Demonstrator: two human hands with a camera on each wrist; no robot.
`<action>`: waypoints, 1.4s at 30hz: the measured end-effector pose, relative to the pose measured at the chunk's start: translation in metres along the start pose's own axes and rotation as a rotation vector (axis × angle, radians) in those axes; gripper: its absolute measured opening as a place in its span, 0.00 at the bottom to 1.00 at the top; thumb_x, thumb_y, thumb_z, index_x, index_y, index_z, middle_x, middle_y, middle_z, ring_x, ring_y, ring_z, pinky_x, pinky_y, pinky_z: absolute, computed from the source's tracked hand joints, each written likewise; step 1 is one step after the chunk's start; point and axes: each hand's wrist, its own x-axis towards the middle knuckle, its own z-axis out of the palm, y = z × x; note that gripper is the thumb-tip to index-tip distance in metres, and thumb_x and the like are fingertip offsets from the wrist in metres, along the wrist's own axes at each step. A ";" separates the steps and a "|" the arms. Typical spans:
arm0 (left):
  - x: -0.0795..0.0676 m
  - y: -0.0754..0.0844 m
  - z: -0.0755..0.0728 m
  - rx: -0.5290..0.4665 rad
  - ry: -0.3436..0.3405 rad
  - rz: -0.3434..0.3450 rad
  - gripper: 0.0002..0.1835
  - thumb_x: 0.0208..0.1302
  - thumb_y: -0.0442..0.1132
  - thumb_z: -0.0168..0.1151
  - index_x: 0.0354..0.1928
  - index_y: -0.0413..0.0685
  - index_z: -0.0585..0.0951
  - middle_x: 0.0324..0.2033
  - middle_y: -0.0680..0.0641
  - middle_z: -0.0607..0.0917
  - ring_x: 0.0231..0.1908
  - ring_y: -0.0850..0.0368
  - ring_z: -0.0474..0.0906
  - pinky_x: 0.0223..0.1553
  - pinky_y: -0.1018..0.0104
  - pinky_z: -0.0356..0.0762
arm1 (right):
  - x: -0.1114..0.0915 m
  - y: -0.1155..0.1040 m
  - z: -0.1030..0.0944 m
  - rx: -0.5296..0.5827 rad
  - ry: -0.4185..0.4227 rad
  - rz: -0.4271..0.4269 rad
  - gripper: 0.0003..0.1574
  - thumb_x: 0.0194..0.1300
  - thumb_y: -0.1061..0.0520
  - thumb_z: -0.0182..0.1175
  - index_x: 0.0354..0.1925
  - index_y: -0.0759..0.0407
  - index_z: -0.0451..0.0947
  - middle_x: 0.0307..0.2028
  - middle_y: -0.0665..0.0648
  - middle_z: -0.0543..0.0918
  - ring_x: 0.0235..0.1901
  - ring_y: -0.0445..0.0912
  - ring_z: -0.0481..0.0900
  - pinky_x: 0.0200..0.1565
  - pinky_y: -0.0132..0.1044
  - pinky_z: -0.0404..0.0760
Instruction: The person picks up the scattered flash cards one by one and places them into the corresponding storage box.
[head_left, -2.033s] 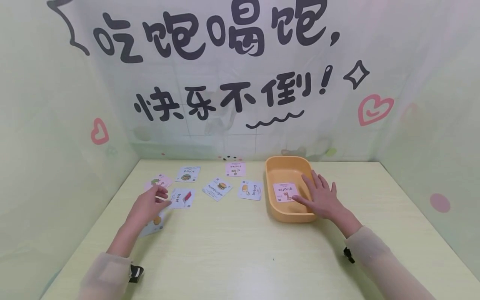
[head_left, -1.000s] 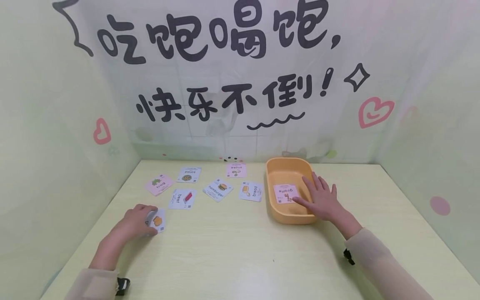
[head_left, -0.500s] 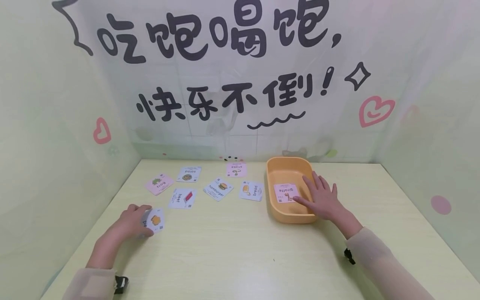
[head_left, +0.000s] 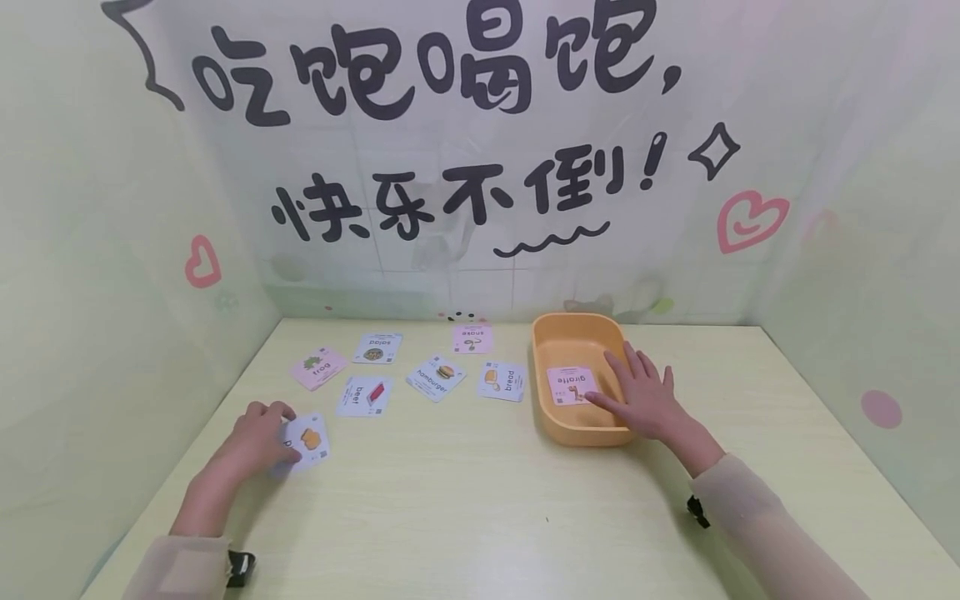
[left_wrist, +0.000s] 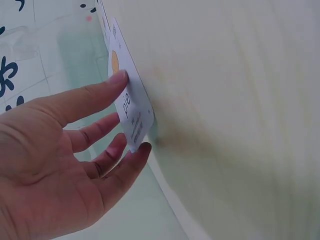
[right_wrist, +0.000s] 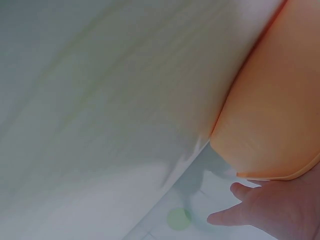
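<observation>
A pale blue card printed "pie" (head_left: 312, 437) is at the table's left. My left hand (head_left: 258, 437) is at its left end, thumb at one edge and curved fingers at the opposite edge. In the left wrist view the pie card (left_wrist: 131, 102) sits between the thumb and a fingertip; whether it is off the table is unclear. My right hand (head_left: 643, 396) spreads over the right rim of an orange plastic bin (head_left: 551, 429), thumb reaching inside. A pink giraffe card (head_left: 567, 385) lies in the bin. In the right wrist view, fingers show beside the bin (right_wrist: 275, 110).
Loose cards lie across the back: frog (head_left: 318, 367), salad (head_left: 377, 348), beef (head_left: 364, 397), hamburger (head_left: 437, 378), snake (head_left: 472, 338) and bread (head_left: 502, 381). Printed curtains stand behind and beside the pale wooden table (head_left: 465, 500).
My left hand came down from near the frog card to the pie card, then edged slightly left, showing more of the card's picture. My right hand and the bin stay put.
</observation>
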 end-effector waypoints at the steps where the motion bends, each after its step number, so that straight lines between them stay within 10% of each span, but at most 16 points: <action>1: 0.001 0.000 0.000 -0.004 0.005 -0.003 0.32 0.54 0.34 0.72 0.59 0.28 0.70 0.54 0.20 0.65 0.47 0.30 0.69 0.41 0.43 0.78 | 0.000 0.000 0.000 0.001 0.000 0.000 0.57 0.67 0.27 0.51 0.78 0.60 0.48 0.78 0.71 0.40 0.75 0.71 0.40 0.66 0.81 0.33; 42: 0.011 0.000 -0.014 -0.503 0.015 0.058 0.23 0.67 0.27 0.59 0.59 0.21 0.68 0.53 0.22 0.75 0.42 0.57 0.81 0.40 0.68 0.88 | 0.000 -0.003 -0.002 -0.021 -0.007 0.018 0.59 0.65 0.26 0.52 0.78 0.59 0.48 0.78 0.70 0.41 0.76 0.70 0.39 0.67 0.81 0.34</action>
